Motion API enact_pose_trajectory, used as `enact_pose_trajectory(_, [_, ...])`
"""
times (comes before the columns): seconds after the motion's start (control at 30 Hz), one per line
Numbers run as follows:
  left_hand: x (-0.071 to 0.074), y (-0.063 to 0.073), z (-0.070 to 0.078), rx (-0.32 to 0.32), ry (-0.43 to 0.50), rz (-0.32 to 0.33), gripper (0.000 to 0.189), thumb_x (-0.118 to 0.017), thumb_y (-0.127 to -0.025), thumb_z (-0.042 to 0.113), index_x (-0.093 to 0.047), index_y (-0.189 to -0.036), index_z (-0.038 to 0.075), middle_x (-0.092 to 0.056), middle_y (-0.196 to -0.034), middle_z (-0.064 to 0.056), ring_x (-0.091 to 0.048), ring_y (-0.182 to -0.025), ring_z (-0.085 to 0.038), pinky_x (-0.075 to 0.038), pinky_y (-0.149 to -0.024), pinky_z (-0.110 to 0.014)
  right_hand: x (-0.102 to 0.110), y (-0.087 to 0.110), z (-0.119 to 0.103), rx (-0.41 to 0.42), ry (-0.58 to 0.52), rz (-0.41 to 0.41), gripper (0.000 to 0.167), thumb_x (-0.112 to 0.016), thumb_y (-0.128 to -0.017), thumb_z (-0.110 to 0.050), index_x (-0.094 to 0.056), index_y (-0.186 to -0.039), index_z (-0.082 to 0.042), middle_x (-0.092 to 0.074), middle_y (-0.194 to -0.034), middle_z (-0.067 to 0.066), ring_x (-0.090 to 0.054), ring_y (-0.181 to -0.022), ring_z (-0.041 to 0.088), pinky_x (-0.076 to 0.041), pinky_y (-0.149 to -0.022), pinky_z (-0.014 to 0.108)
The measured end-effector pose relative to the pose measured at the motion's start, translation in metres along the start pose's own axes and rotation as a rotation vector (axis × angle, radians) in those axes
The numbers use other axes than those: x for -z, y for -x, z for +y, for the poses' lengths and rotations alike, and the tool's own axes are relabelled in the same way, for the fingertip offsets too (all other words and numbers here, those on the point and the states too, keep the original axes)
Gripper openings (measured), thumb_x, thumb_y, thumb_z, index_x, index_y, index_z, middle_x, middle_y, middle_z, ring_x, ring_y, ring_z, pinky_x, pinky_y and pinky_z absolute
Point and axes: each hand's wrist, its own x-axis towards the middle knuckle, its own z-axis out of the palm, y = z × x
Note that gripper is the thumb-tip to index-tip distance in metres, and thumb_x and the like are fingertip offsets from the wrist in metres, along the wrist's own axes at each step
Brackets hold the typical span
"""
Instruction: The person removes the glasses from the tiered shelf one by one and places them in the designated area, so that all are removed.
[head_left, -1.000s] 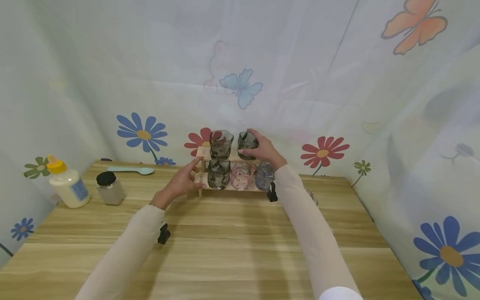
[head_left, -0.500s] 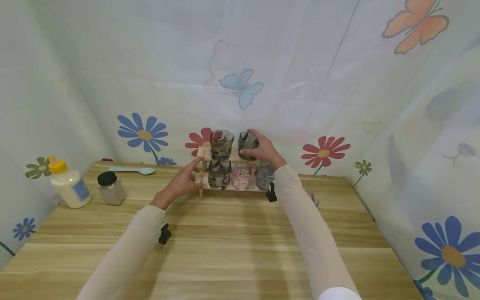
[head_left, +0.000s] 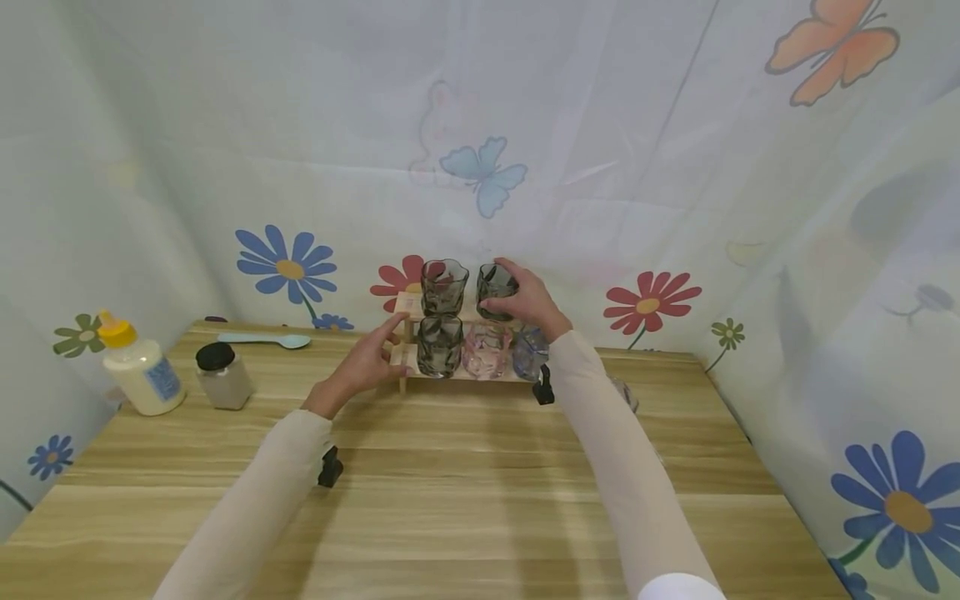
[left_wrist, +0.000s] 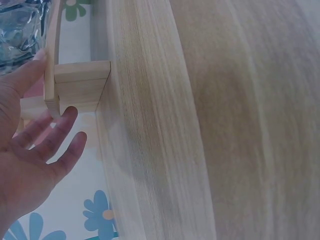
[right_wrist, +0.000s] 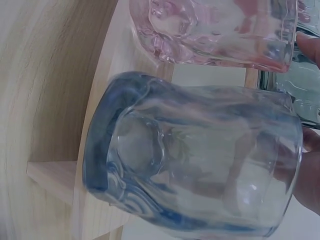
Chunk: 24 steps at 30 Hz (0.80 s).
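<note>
A two-tier wooden rack (head_left: 401,354) stands at the table's back. On its upper tier, my right hand (head_left: 529,298) grips a dark grey glass (head_left: 495,282), thumb in front and fingers round its far side. Left of that stands another dark grey glass (head_left: 444,289). The lower tier carries a third dark grey glass (head_left: 438,348), a pink glass (head_left: 486,352) and a blue glass (right_wrist: 200,160), partly hidden by my right wrist in the head view. My left hand (head_left: 365,358) holds the rack's left end, thumb on the lower shelf (left_wrist: 50,85) and fingers bent about its end.
At the table's left are a white bottle with a yellow cap (head_left: 146,375), a jar with a black lid (head_left: 225,379) and a pale blue spoon (head_left: 262,340). A clear glass item (head_left: 626,393) lies right of the rack, mostly behind my right forearm. A printed curtain hangs behind.
</note>
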Motion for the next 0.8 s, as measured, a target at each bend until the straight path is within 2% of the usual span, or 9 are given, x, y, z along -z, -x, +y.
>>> enact_pose_trajectory(0.1, [0.0,-0.001,0.001,-0.002,0.001,-0.002,0.097,-0.081,-0.084,0.014,-0.021,-0.16,0.025,-0.051,-0.135,-0.025,-0.064,-0.094,-0.032,-0.051,-0.078,-0.042,0.001,0.002,-0.001,0.001,-0.012,0.004,0.088,-0.078,-0.087,-0.035,-0.029,-0.158,-0.026,-0.029,-0.164,0.009,-0.027,-0.15,0.035,-0.031,-0.115,0.056])
enact_pose_trajectory(0.33, [0.001,-0.003,0.003,-0.019,0.021,-0.012,0.097,-0.081,-0.085,0.016,-0.021,-0.16,0.023,-0.052,-0.132,-0.026,-0.056,-0.068,-0.022,-0.045,-0.062,-0.035,0.006,0.005,-0.003,-0.025,-0.004,0.013,0.088,-0.078,-0.087,-0.036,-0.027,-0.159,-0.028,-0.027,-0.165,0.009,-0.027,-0.15,0.035,-0.032,-0.115,0.056])
enact_pose_trajectory(0.43, [0.001,-0.003,0.003,-0.017,0.016,-0.011,0.097,-0.081,-0.084,0.016,-0.021,-0.16,0.023,-0.053,-0.132,-0.026,-0.055,-0.068,-0.021,-0.045,-0.063,-0.034,0.009,0.006,-0.003,-0.029,-0.013,0.018,0.089,-0.078,-0.086,-0.036,-0.027,-0.159,-0.028,-0.027,-0.165,0.009,-0.026,-0.151,0.036,-0.031,-0.115,0.056])
enact_pose_trajectory(0.67, [0.001,-0.004,0.001,-0.013,-0.002,-0.003,0.096,-0.082,-0.084,0.015,-0.023,-0.159,0.023,-0.054,-0.131,-0.025,-0.062,-0.081,-0.026,-0.049,-0.07,-0.037,0.017,0.008,-0.003,-0.001,-0.003,0.018,0.09,-0.079,-0.086,-0.037,-0.027,-0.159,-0.028,-0.028,-0.164,0.01,-0.027,-0.15,0.036,-0.031,-0.115,0.057])
enact_pose_trajectory(0.8, [0.0,-0.003,-0.001,-0.01,-0.001,-0.004,0.096,-0.082,-0.084,0.016,-0.023,-0.159,0.023,-0.054,-0.131,-0.025,-0.062,-0.082,-0.026,-0.049,-0.07,-0.038,0.02,0.011,-0.005,-0.001,0.009,0.02,0.089,-0.078,-0.086,-0.036,-0.028,-0.159,-0.026,-0.028,-0.164,0.01,-0.028,-0.149,0.036,-0.032,-0.114,0.057])
